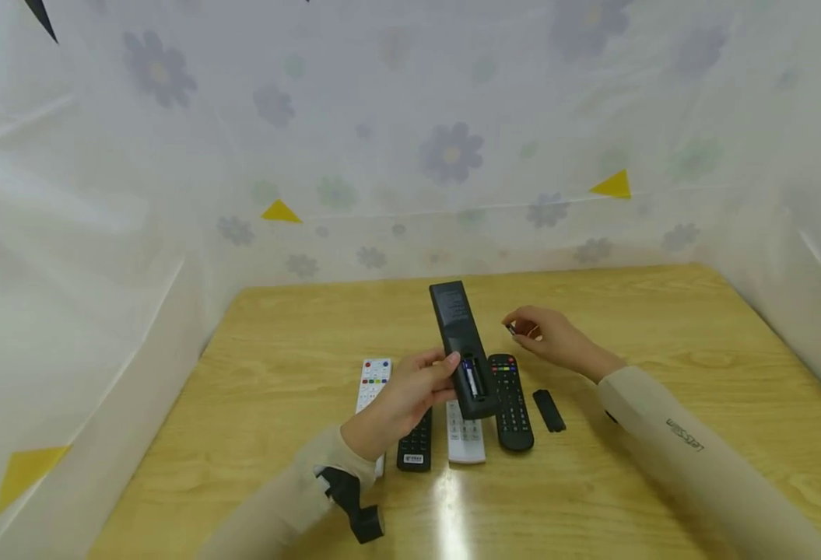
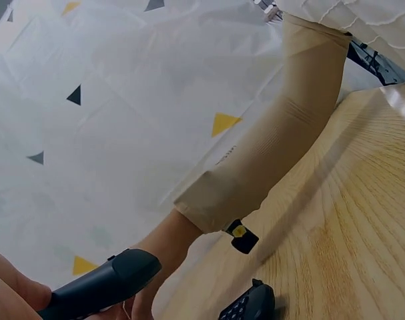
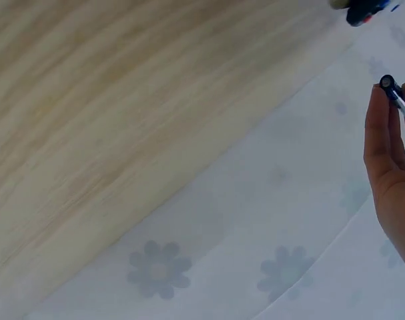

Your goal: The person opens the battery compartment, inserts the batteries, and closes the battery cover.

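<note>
My left hand [image 1: 403, 393] grips a black remote control [image 1: 456, 315] raised over the table, its back turned up and its battery compartment uncovered. One battery [image 1: 471, 379] lies in that compartment, beside a dark slot. To the right, my right hand [image 1: 557, 340] pinches a small battery [image 3: 397, 99] between thumb and fingertips, apart from the remote. In the left wrist view the remote [image 2: 105, 285] shows from its end, with the right sleeve behind. A black battery cover [image 1: 549, 411] lies on the table below the right hand.
Under the held remote several others lie in a row: a white one [image 1: 373, 379], a black one [image 1: 414, 451], a pale one [image 1: 466, 445] and a black one [image 1: 514, 408]. The wooden table [image 1: 277, 334] ends against flower-patterned sheeting [image 1: 382, 155].
</note>
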A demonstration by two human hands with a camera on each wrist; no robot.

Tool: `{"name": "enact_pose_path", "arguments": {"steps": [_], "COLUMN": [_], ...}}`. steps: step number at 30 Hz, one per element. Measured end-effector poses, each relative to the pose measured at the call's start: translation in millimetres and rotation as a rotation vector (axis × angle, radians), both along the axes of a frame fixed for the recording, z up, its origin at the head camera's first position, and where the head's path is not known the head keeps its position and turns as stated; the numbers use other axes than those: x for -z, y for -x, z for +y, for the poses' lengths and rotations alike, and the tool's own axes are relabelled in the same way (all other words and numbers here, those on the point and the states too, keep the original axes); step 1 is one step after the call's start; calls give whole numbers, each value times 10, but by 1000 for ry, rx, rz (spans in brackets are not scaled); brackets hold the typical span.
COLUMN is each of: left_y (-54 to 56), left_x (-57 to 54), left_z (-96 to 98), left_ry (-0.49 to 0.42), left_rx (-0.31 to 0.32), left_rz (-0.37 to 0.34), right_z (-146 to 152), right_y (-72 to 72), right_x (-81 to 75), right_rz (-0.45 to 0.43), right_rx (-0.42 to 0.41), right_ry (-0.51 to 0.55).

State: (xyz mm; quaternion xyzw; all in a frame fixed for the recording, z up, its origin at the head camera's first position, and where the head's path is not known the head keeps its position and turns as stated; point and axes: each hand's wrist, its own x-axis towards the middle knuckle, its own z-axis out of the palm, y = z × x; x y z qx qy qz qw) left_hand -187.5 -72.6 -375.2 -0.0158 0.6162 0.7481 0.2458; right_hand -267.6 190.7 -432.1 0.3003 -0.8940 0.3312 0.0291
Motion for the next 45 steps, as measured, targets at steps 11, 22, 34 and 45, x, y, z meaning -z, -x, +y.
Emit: {"name": "enact_pose_path", "arguments": {"steps": [11, 22, 34, 45], "left_y": [-46, -78, -107, -118], "left_x": [-39, -60, -77, -76], "left_z": [7, 16, 33, 25], "left_ry": [-17, -9, 3, -30], "left_rx": [5, 15, 28, 36], "left_rz": [-31, -24, -15, -20], "right_z": [-198, -628, -747, -610], "right_y": [-628, -1226, -1362, -1251], "right_x": [-393, -673, -678, -640], "right_rz": [-19, 314, 362, -216], "right_rx": [15, -38, -28, 100], "right_ry": [275, 307, 149, 265]}}
